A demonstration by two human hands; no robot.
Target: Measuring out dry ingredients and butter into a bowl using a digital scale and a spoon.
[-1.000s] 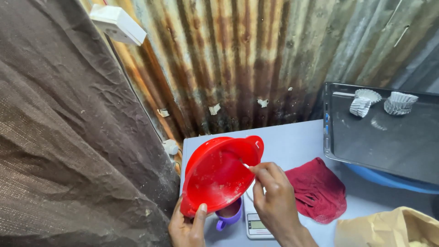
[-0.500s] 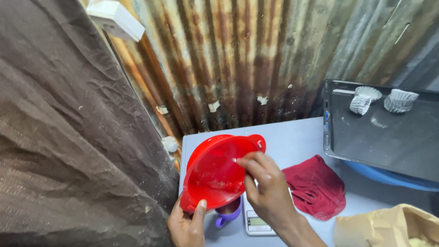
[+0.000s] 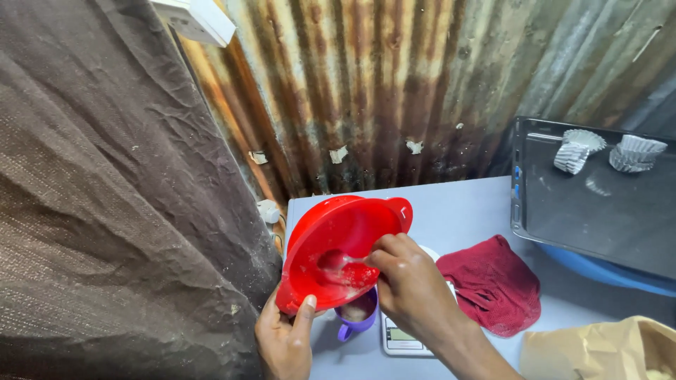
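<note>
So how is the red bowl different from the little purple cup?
The red bowl is wide and shallow; the purple cup is small and narrow. The bowl is held tilted by the left hand, while the cup stands upright on a white scale. The bowl hangs over the cup, with the right hand scraping inside it. Both look like bright plastic with pale mix in them.

1. The purple cup (image 3: 358,318), between both hands, is mostly hidden under the tilted red bowl (image 3: 338,246).
2. The white scale (image 3: 403,339) lies largely behind the right hand (image 3: 412,292).
3. The tan bag (image 3: 602,348), right of that hand, is cut off at the bottom edge.
</note>
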